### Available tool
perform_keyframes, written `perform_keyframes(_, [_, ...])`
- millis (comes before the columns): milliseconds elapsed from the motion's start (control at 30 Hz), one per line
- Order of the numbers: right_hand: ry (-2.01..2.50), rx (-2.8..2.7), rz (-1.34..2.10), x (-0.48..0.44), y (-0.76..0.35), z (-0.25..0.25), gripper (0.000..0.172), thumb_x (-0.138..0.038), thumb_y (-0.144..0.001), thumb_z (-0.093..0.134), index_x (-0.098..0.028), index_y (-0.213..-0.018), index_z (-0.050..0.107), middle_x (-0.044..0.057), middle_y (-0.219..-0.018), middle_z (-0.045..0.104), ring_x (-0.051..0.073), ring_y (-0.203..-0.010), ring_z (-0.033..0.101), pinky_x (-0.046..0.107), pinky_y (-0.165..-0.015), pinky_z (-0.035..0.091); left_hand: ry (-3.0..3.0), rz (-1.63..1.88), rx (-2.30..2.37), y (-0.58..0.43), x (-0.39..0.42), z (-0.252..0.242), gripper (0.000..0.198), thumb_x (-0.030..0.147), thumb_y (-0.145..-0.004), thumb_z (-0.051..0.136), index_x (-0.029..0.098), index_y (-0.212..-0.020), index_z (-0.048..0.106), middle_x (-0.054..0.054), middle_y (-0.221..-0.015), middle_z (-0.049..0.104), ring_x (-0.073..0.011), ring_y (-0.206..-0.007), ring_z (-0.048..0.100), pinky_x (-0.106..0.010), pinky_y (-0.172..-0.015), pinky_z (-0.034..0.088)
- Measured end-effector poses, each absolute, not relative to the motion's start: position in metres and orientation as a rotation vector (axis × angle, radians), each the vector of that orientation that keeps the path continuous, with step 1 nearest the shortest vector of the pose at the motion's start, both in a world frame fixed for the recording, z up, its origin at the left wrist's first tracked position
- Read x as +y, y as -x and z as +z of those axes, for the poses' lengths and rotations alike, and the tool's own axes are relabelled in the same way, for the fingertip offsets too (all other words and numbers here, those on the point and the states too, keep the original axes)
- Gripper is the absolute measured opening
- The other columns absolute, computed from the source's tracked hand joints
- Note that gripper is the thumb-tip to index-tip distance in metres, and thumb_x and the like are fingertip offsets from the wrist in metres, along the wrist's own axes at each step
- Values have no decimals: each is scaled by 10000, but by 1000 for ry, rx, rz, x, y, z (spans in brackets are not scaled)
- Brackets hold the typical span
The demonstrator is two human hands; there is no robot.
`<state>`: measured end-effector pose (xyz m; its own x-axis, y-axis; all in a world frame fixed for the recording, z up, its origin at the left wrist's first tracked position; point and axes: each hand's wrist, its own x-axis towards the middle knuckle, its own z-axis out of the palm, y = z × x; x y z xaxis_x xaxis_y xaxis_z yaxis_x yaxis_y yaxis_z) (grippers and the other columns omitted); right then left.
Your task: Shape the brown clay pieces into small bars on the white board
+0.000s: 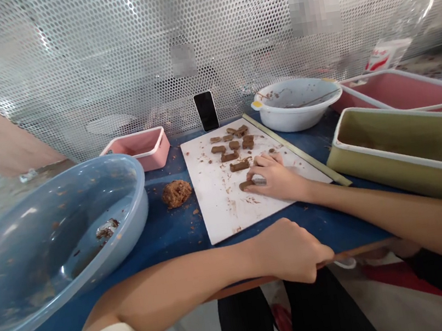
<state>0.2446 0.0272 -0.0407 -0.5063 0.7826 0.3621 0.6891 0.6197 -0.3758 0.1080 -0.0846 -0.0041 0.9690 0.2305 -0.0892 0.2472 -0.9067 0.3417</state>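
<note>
On the white board [218, 204], my right hand [272, 177] pinches one end of a small brown clay-like piece [245, 185] between thumb and fingers. Just beyond it lie several similar pieces, short and blocky, some with flared ends, such as a bar-shaped one [240, 166] and another [229, 156]. Brown crumbs and smears dot the board. My left hand [294, 248] is closed in a fist at the table's near edge; its inner side is hidden. Left of the board sits a rough brown lump [176, 193], apart from both hands.
A big blue basin [130, 223] takes up the left. Behind stand a small pink box [156, 150] and a phone [207, 111]. To the right are a pale strip [297, 151], a white basin [300, 115], a green trough [396, 172], a pink trough [412, 84] and a bottle [403, 27].
</note>
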Motion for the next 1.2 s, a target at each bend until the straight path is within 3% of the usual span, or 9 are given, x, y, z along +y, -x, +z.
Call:
perform_keyframes(467, [1174, -2321, 186, 28, -244, -43, 342, -572, -1056, 686, -249, -970, 760, 93, -1076, 656, 325, -1154, 582, 522, -1031, 355, -2768, -77, 348, -108, -85, -3, 71, 164, -891, 707, 213, -844, 685, -5, -905, 819, -188, -751, 696, -324, -548, 313])
perform_keyframes(700, [1258, -2322, 115, 27, -242, -41, 406, -608, -1041, 692, -262, -1239, 767, 135, -1193, 577, 373, -1201, 529, 580, -1076, 406, -2779, -73, 344, -107, -85, -5, 72, 169, -898, 685, 213, -842, 686, -8, -914, 820, -189, -748, 689, -331, -543, 297])
perform_keyframes(967, [1226, -2313, 127, 29, -243, -41, 381, -586, -1086, 614, -261, -1106, 812, 133, -1149, 560, 357, -1163, 515, 580, -1062, 428, -2788, -64, 335, -107, -85, -2, 62, 170, -894, 696, 209, -845, 695, -18, -905, 818, -189, -746, 688, -332, -537, 298])
perform_keyframes(1200, [1273, -2301, 142, 32, -244, -43, 375, -547, -1092, 610, -241, -1171, 813, 148, -1175, 573, 370, -1191, 513, 577, -1056, 427, -2793, -79, 348, -108, -85, -2, 69, 162, -888, 707, 207, -838, 694, -14, -908, 818, -187, -744, 681, -329, -547, 291])
